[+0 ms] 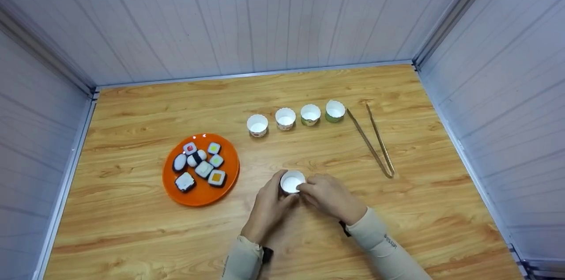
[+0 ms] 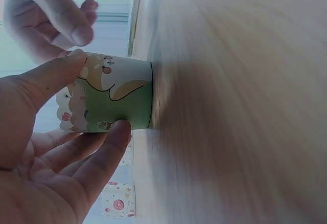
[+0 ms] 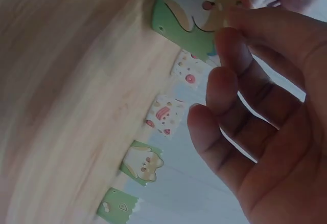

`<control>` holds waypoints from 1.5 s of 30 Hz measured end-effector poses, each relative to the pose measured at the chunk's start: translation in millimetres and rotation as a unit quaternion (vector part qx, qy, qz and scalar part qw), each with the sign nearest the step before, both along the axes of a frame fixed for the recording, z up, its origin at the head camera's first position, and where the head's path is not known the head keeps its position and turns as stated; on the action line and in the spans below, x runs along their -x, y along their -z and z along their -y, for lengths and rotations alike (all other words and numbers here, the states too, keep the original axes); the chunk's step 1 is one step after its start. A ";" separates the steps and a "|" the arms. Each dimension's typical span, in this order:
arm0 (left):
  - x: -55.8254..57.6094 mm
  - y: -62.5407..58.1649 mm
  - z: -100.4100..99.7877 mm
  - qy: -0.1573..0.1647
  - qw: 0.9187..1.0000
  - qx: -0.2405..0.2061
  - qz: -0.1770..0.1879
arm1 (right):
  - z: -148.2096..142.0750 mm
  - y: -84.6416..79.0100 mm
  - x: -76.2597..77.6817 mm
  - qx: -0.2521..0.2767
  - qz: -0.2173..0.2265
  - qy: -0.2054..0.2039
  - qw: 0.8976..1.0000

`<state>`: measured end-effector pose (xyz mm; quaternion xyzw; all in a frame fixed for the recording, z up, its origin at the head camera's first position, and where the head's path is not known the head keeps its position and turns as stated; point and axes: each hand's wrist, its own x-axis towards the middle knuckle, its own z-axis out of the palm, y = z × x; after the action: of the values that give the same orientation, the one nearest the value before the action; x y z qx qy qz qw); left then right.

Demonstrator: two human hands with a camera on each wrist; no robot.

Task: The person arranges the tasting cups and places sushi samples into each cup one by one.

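A green paper cup with an animal drawing (image 2: 122,93) stands on the wooden table, in front of the person. In the left wrist view a second scalloped rim with a food pattern (image 2: 66,116) shows beyond its edge, so cups appear nested. My left hand (image 1: 270,200) grips the cup's side between thumb and fingers. From the right, my right hand (image 1: 333,196) pinches at the rim with thumb and forefinger; its other fingers are loosely bent in the right wrist view. Seen from above, the cup's inside (image 1: 291,181) is white.
Several paper cups (image 1: 285,120) stand in a row farther back. To the left, an orange plate (image 1: 198,199) bears several sushi-like pieces (image 1: 217,178). Metal tongs (image 1: 389,172) lie spread at the right. Pale panels (image 1: 265,19) wall the table's back and sides.
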<state>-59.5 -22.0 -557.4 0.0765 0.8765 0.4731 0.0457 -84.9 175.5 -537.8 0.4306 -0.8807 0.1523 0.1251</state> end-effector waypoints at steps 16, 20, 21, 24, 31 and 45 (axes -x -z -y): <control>-1.5 2.3 1.3 0.012 0.999 -0.013 -0.032 | 0.1 -1.3 4.6 0.016 0.002 -0.019 1.000; -1.9 2.2 1.7 0.013 0.999 -0.015 -0.025 | -1.7 -0.7 4.6 0.027 0.003 -0.022 0.999; -2.0 2.0 1.8 0.012 1.000 -0.017 -0.022 | -2.0 -0.8 4.5 0.026 0.005 -0.022 0.999; -1.8 1.6 2.0 0.012 1.000 -0.019 -0.019 | -2.4 -2.1 3.7 0.023 0.013 -0.020 0.999; -1.2 1.7 1.7 0.011 1.000 -0.022 -0.017 | -2.2 -5.0 4.0 0.031 0.021 -0.023 0.999; -1.6 3.2 2.6 0.016 0.999 -0.017 -0.050 | -7.6 -18.6 6.2 0.088 0.007 -0.033 0.996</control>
<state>-58.0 -24.5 -560.6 0.1148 0.8682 0.4826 0.0086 -91.1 183.2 -519.2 0.4455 -0.8504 0.2358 0.1511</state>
